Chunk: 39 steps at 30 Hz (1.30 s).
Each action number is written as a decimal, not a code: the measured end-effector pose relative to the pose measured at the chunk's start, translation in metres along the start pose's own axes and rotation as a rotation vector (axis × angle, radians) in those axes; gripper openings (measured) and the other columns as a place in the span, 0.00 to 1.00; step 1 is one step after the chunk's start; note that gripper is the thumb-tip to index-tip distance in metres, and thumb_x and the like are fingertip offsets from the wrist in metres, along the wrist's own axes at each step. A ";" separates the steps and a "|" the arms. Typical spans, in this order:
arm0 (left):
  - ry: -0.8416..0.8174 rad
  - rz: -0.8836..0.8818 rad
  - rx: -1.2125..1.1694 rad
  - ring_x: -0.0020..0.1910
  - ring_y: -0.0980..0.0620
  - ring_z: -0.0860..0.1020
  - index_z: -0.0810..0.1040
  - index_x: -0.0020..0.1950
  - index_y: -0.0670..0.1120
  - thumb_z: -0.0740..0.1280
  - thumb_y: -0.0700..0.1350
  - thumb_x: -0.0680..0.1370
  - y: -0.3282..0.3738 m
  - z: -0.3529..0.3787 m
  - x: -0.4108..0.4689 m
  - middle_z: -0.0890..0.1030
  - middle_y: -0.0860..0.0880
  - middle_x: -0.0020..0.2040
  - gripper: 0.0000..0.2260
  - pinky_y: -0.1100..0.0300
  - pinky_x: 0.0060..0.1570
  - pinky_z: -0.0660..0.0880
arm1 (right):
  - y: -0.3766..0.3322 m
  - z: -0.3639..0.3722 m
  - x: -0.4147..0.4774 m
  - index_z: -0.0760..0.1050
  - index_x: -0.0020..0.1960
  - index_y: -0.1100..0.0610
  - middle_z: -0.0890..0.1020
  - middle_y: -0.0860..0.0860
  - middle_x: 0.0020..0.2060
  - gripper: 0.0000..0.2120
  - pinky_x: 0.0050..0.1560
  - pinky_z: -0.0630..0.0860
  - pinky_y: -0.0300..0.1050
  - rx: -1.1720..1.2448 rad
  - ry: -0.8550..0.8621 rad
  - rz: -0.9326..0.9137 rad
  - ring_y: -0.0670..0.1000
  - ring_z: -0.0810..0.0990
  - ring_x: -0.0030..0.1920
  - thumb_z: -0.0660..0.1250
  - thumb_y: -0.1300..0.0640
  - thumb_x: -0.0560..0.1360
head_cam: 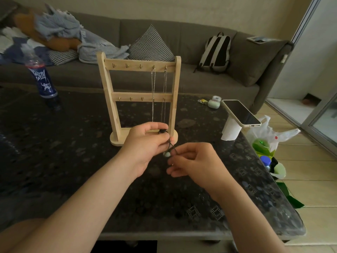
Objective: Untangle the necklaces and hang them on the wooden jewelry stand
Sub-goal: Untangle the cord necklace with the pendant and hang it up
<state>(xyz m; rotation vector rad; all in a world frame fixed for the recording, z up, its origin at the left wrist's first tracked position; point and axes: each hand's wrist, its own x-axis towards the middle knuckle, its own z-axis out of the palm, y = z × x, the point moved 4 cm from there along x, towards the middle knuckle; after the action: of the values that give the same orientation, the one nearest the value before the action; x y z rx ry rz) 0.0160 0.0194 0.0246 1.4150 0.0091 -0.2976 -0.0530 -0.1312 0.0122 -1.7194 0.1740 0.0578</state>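
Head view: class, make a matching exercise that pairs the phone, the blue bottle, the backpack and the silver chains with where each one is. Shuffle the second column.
Column one
1. phone
2. blue bottle
3. backpack
4. silver chains

Column two
A. on the sofa
B. hanging from top-rail hooks of the wooden stand
C. standing at the far left of the table
D. lying on a white paper roll

Pairs: 1-D, 2-C, 3-A, 4-B
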 end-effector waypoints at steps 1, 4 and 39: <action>0.025 0.017 0.101 0.50 0.47 0.89 0.85 0.58 0.48 0.71 0.33 0.81 0.001 -0.003 0.001 0.87 0.43 0.55 0.12 0.49 0.55 0.85 | -0.001 -0.003 0.000 0.84 0.54 0.60 0.89 0.56 0.42 0.04 0.44 0.85 0.43 -0.027 0.041 -0.030 0.51 0.89 0.40 0.73 0.66 0.80; 0.036 0.111 0.540 0.53 0.52 0.85 0.86 0.53 0.54 0.67 0.39 0.84 0.007 -0.005 0.001 0.85 0.51 0.54 0.12 0.49 0.59 0.83 | -0.009 -0.014 0.001 0.87 0.52 0.53 0.88 0.51 0.38 0.03 0.35 0.74 0.34 -0.094 0.156 -0.155 0.41 0.79 0.31 0.73 0.58 0.81; -0.261 0.456 0.783 0.35 0.60 0.75 0.79 0.45 0.53 0.59 0.50 0.88 0.016 0.012 -0.007 0.76 0.56 0.34 0.14 0.65 0.36 0.70 | -0.026 -0.016 0.001 0.85 0.57 0.51 0.86 0.42 0.40 0.05 0.44 0.82 0.38 -0.390 0.285 -0.445 0.41 0.85 0.42 0.71 0.55 0.82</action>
<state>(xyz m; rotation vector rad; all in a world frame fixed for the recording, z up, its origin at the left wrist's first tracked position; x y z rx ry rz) 0.0104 0.0110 0.0429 2.0814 -0.7008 -0.0982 -0.0490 -0.1430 0.0395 -2.1142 -0.0172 -0.5132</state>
